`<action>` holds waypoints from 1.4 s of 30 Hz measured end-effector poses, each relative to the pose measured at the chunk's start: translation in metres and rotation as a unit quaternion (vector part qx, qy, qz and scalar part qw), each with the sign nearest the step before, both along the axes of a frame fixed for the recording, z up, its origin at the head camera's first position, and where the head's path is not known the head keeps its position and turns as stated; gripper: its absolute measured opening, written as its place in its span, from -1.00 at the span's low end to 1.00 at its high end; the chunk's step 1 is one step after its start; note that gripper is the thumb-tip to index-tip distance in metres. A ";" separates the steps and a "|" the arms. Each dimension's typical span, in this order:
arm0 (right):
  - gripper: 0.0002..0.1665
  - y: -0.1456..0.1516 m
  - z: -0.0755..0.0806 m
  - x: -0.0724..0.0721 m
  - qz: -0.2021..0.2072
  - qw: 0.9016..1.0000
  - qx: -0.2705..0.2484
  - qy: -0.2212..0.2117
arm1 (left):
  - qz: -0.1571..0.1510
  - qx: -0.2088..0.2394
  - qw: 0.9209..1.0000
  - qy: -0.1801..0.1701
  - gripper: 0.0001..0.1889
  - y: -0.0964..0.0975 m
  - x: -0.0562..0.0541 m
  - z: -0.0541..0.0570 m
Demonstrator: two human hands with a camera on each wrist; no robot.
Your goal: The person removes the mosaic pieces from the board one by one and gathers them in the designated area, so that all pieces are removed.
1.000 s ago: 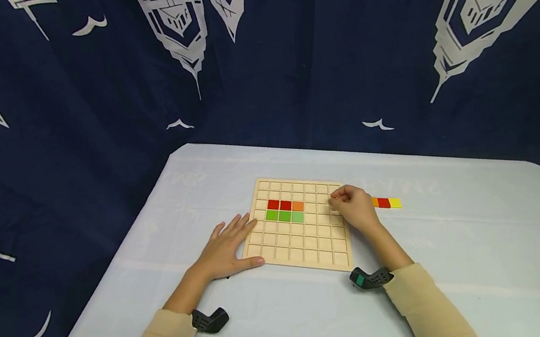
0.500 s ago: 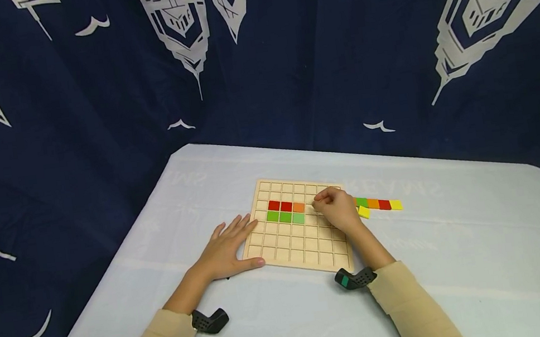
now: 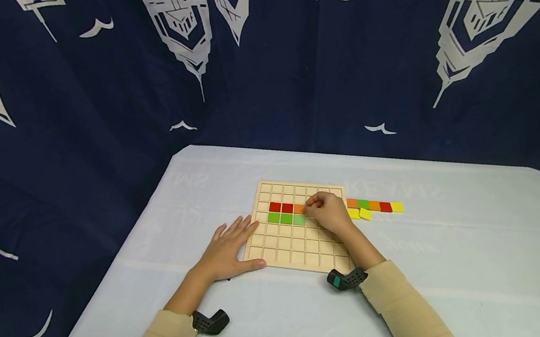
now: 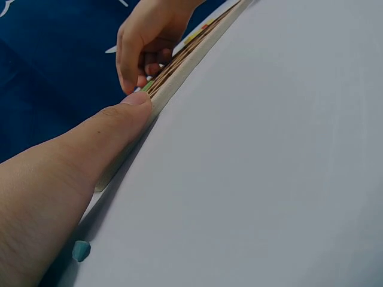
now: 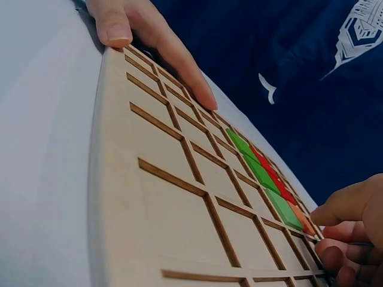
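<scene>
A square wooden grid board (image 3: 284,242) lies on the table. Two red tiles (image 3: 281,207), an orange tile (image 3: 298,209) and three green ones (image 3: 286,219) fill two short rows of its cells. My left hand (image 3: 224,250) rests at the board's left edge, fingers spread and thumb (image 4: 128,110) on the near corner. Over the board, my right hand (image 3: 328,212) has curled fingers, with thumb and index fingertips close together just right of the orange tile. Whether a tile is between those fingertips is hidden, also in the right wrist view, where the hand (image 5: 353,227) is partly cut off.
Beyond the board's right edge runs a row of loose tiles, among them a red tile (image 3: 385,207) and a yellow tile (image 3: 397,207). Two more yellow tiles (image 3: 365,214) lie just below that row. A white cloth covers the table (image 3: 278,313), with a dark blue printed curtain (image 3: 290,87) behind.
My right hand has moved left across the board from its right edge to beside the orange tile, uncovering more loose tiles. The left hand stays in place.
</scene>
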State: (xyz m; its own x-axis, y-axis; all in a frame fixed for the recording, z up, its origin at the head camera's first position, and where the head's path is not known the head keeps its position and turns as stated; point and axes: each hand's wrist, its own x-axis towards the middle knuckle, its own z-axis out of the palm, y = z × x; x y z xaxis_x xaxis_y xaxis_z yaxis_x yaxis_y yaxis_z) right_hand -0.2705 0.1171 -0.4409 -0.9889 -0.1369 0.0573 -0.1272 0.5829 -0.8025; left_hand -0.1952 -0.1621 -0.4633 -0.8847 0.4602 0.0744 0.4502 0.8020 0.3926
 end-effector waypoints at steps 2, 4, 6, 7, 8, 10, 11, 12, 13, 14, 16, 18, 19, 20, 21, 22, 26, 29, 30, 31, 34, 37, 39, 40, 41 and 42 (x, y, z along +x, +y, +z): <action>-0.78 0.000 0.001 0.000 0.004 1.000 -0.001 -0.008 | 0.000 0.000 1.000 0.000 0.00 0.000 0.000 0.000; -0.78 -0.001 0.001 0.000 0.008 1.000 0.001 -0.013 | 0.001 0.001 1.000 0.001 0.00 -0.001 0.000 -0.001; -0.77 -0.002 0.001 0.000 0.011 1.000 0.004 -0.017 | -0.001 0.004 1.000 0.003 0.00 -0.001 0.000 -0.001; -0.78 -0.003 0.002 0.000 0.012 1.000 0.006 -0.019 | -0.001 0.004 1.000 0.003 0.00 -0.001 0.000 -0.001; -0.78 -0.003 0.002 0.000 0.012 1.000 0.010 -0.020 | -0.001 0.004 1.000 0.003 0.00 -0.001 0.000 -0.001; -0.78 -0.004 0.002 0.000 0.014 1.000 0.017 -0.021 | -0.001 0.005 1.000 0.005 0.00 -0.001 0.000 -0.002; -0.78 -0.004 0.003 0.000 0.014 0.999 0.021 -0.022 | -0.001 0.005 1.000 0.004 0.00 -0.001 0.000 -0.001; -0.78 -0.004 0.003 -0.001 0.013 0.999 0.023 -0.023 | -0.001 0.004 1.000 0.003 0.00 -0.001 0.000 -0.001; -0.78 -0.004 0.003 -0.001 0.013 0.999 0.026 -0.025 | -0.001 0.002 1.000 0.003 0.00 -0.001 0.000 -0.001; -0.79 -0.004 0.004 -0.001 0.012 0.999 0.028 -0.026 | -0.002 0.002 1.000 0.004 0.00 -0.001 0.000 -0.001; -0.79 -0.005 0.004 -0.001 0.013 0.999 0.033 -0.029 | -0.003 0.002 1.000 0.004 0.00 -0.001 0.001 0.000; -0.79 -0.004 0.004 -0.002 0.014 0.999 0.035 -0.031 | -0.003 0.002 1.000 0.004 -0.01 0.000 0.001 0.001; -0.79 -0.004 0.004 -0.002 0.015 0.999 0.038 -0.032 | -0.003 0.003 1.000 0.004 -0.01 0.000 0.001 0.001; -0.79 -0.004 0.004 -0.002 0.016 0.999 0.040 -0.032 | -0.003 0.004 1.000 0.004 -0.01 0.000 0.002 0.001; -0.79 -0.004 0.004 -0.002 0.016 0.999 0.041 -0.031 | -0.003 0.005 1.000 0.003 -0.01 0.000 0.002 0.001; -0.79 -0.005 0.004 -0.002 0.017 0.999 0.042 -0.031 | -0.002 0.005 1.000 0.004 -0.01 0.000 0.002 0.001; -0.78 -0.006 0.005 -0.001 0.014 0.999 0.040 -0.025 | -0.002 0.003 1.000 0.006 -0.01 0.000 0.001 0.000; -0.78 -0.007 0.004 0.001 0.009 0.999 0.035 -0.018 | -0.003 0.000 1.000 0.008 -0.01 0.000 0.000 -0.001; -0.78 -0.007 0.003 0.001 0.007 0.999 0.031 -0.017 | -0.003 0.000 1.000 0.008 -0.01 0.000 0.000 -0.001; -0.78 -0.007 0.003 0.002 0.006 0.999 0.028 -0.014 | -0.002 0.000 1.000 0.008 -0.01 0.000 -0.001 -0.001; -0.79 -0.007 0.001 0.003 0.001 1.000 0.020 -0.002 | -0.001 -0.003 1.000 0.006 0.00 0.000 -0.001 -0.001; -0.79 -0.007 -0.001 0.003 -0.002 1.000 0.016 0.014 | -0.001 -0.004 1.000 0.004 0.00 0.000 -0.001 -0.001; -0.80 -0.008 -0.002 0.003 -0.004 1.000 0.014 0.023 | -0.001 -0.002 1.000 0.003 0.00 0.000 -0.001 -0.001; -0.80 -0.008 -0.002 0.004 -0.005 1.000 0.012 0.027 | -0.002 -0.001 1.000 0.003 0.00 0.000 -0.001 -0.001; -0.80 -0.008 -0.002 0.004 -0.005 0.999 0.010 0.030 | -0.002 0.001 1.000 0.003 0.00 0.000 -0.001 -0.001; -0.80 -0.008 -0.003 0.004 -0.005 0.999 0.009 0.033 | -0.003 0.002 1.000 0.003 0.00 0.000 -0.001 -0.001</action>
State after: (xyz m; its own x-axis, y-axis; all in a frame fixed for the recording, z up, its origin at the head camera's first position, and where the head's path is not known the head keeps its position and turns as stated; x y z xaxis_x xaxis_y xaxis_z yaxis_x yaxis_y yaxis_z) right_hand -0.2666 0.1086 -0.4435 -0.9845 -0.1280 0.1199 -0.1731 0.5980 -0.7826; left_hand -0.1958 -0.1625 -0.4643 -0.8819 0.4644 0.0810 0.4565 0.7982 0.3931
